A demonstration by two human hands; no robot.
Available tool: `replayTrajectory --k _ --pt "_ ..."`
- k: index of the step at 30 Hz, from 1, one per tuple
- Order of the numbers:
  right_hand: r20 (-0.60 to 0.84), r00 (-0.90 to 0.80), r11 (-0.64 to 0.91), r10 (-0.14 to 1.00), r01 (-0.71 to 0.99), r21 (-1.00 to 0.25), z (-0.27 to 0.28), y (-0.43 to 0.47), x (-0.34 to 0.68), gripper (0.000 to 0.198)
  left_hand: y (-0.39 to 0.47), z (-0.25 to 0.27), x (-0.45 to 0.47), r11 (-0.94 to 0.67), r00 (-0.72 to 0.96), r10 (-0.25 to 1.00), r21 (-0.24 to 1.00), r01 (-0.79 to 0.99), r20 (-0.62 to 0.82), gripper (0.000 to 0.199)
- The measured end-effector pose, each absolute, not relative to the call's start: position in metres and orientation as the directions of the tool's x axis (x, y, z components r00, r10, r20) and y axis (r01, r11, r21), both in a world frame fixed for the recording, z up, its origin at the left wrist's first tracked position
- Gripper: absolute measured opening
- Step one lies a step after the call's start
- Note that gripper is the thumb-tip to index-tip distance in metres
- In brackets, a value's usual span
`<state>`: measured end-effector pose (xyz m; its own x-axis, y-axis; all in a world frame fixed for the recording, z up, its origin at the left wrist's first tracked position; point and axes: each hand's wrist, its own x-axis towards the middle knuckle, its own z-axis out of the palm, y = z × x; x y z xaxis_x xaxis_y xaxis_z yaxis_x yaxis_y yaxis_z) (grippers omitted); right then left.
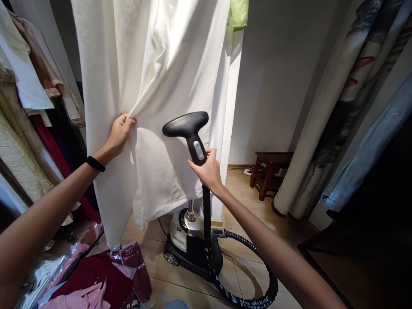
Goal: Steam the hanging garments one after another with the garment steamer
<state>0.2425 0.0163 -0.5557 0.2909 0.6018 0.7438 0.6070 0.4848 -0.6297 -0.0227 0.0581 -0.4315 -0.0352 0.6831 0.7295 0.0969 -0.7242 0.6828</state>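
While the left hand (119,132) pinches a fold of the white hanging cloth (180,90), its thumb and fingers pressed together on it, the right hand (208,169) is wrapped around the handle of the black steamer head (186,124), raised before the cloth's right side; whether head and cloth touch, I cannot tell. The hose (273,285) loops at the near right of the steamer base (193,246), its pale lettering unreadable. At near left, a clear packet (82,240) shows letters like "ON", beside a maroon packet (137,262) with small white print
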Motion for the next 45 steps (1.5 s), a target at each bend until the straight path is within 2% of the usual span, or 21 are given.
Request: replayTrajectory --k 4,9,13,16,19,23,32,35,45 --pt "0.686 0.283 0.469 0.670 0.556 -0.687 -0.557 0.021 0.235 0.050 0.058 -0.436 -0.025 -0.743 -0.043 0.646 0.640 0.194 0.762 0.018" --pt "0.535 0.279 0.365 0.798 0.483 -0.796 -0.614 0.020 0.220 0.048 0.057 -0.447 -0.026 -0.776 -0.049 0.562 0.547 0.314 0.825 0.020" --pt "0.479 0.249 0.331 0.842 0.463 -0.822 -0.642 0.012 0.208 0.046 0.049 -0.449 -0.027 -0.788 -0.017 0.535 0.506 0.350 0.845 0.028" --pt "0.523 0.244 0.373 0.817 0.467 -0.801 -0.631 0.004 0.205 0.048 0.041 -0.448 -0.026 -0.782 0.041 0.560 0.511 0.358 0.828 0.035" --pt "0.618 0.241 0.461 0.749 0.480 -0.746 -0.601 -0.002 0.208 0.051 0.036 -0.446 -0.025 -0.742 0.090 0.633 0.568 0.356 0.769 0.035" --pt "0.670 0.235 0.496 0.704 0.512 -0.701 -0.578 -0.001 0.215 0.053 0.037 -0.447 -0.024 -0.691 0.065 0.695 0.639 0.339 0.716 0.034" --pt "0.540 0.212 0.402 0.815 0.463 -0.790 -0.659 0.010 0.208 0.043 0.045 -0.448 -0.018 -0.660 0.127 0.747 0.703 0.266 0.653 0.043" --pt "0.508 0.233 0.375 0.829 0.442 -0.815 -0.667 0.007 0.209 0.043 0.047 -0.449 -0.018 -0.672 0.136 0.735 0.690 0.269 0.664 0.043" --pt "0.688 0.392 0.478 0.611 0.510 -0.715 -0.604 0.015 0.259 0.052 0.060 -0.452 -0.015 -0.668 0.132 0.741 0.701 0.252 0.659 0.041"
